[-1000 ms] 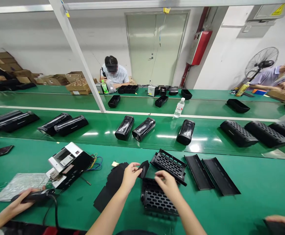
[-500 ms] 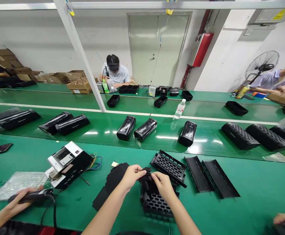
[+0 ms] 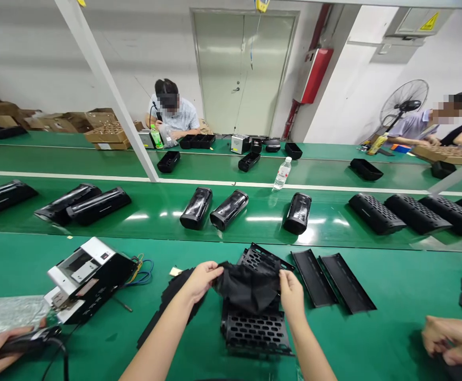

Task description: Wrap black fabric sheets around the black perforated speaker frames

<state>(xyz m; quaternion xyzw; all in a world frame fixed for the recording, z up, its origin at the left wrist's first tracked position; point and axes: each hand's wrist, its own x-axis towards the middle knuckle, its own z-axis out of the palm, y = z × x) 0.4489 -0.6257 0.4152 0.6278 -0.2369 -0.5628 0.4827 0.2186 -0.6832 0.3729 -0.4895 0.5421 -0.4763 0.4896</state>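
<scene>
Grips (image 3: pixel 201 281) (image 3: pixel 292 293) wider apart on black fabric (image 3: pixel 247 288)

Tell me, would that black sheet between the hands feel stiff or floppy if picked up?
Probably floppy: the black sheet sags in folds between the left hand and right hand. Likely light too, as each hand pinches only an edge.
</scene>
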